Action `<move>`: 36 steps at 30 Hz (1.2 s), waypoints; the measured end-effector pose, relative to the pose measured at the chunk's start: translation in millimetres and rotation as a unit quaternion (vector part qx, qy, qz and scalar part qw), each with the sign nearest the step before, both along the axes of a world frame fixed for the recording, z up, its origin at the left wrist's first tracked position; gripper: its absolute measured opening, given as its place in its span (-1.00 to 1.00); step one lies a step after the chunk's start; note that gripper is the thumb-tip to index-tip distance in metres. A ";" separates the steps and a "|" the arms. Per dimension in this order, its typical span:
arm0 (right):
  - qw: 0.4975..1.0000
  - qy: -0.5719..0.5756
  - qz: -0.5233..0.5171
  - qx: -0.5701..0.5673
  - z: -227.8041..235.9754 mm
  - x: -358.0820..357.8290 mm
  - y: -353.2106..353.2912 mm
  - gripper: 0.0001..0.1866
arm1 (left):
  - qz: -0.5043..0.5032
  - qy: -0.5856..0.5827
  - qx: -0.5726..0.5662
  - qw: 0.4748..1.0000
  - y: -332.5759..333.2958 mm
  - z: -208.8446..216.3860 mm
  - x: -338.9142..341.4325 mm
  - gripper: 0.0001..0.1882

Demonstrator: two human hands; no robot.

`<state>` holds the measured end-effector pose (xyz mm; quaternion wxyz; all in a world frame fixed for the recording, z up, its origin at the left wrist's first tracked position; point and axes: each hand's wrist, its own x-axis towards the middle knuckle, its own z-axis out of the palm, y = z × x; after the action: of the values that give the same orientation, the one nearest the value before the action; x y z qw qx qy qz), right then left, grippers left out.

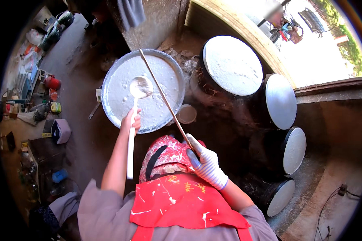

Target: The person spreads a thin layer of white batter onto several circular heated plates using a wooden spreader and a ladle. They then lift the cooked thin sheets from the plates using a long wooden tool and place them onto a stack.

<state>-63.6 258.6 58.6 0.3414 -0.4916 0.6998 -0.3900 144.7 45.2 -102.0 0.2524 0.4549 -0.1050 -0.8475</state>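
Observation:
My bare left hand (pixel 130 121) is closed around the long white handle of a ladle (pixel 141 87). The ladle's round bowl is at the middle of a wide round tub (pixel 181 96), against thick white liquid (pixel 161 114) with lumps and bubbles. In a white knitted glove with grey fingertips, my right hand (pixel 205 161) grips the near end of a thin wooden stick (pixel 164 95). That stick slants across the tub, its far end over the back rim. Whether it touches the liquid I cannot tell.
Several dark drums with round white tops (pixel 233 66) curve along the right side. A small round lid-like thing (pixel 186 114) is beside the tub. A red pot (pixel 52 82), bags and bottles crowd the left. A cable (pixel 330 201) hangs at the lower right.

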 end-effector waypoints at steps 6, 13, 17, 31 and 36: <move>0.998 -0.017 0.015 0.053 -8.1 -4.0 16.4 -0.53 | 0.047 0.002 0.009 0.999 29.3 -1.2 3.0 -0.62; 0.961 -0.166 -0.187 0.118 -11.2 -50.8 71.4 -0.55 | -0.127 -0.040 -0.046 0.990 50.7 17.6 -103.9 -0.60; 0.919 -0.097 -0.383 0.008 -20.4 -99.0 130.7 -0.56 | -0.304 0.001 -0.093 0.948 82.4 47.3 -229.9 -0.63; 0.770 0.289 -0.533 0.199 -72.2 -264.7 256.4 -0.48 | -0.496 0.136 -0.269 0.815 280.8 91.0 -629.6 -0.81; 0.780 0.188 -0.540 0.255 -93.1 -276.2 251.4 -0.46 | -0.497 0.106 -0.353 0.785 283.8 73.6 -660.7 -0.87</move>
<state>-339.9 509.9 -34.5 0.0497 0.0085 0.9746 -0.2180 -516.0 328.9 -28.5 -0.0518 0.1261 -0.5808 -0.8025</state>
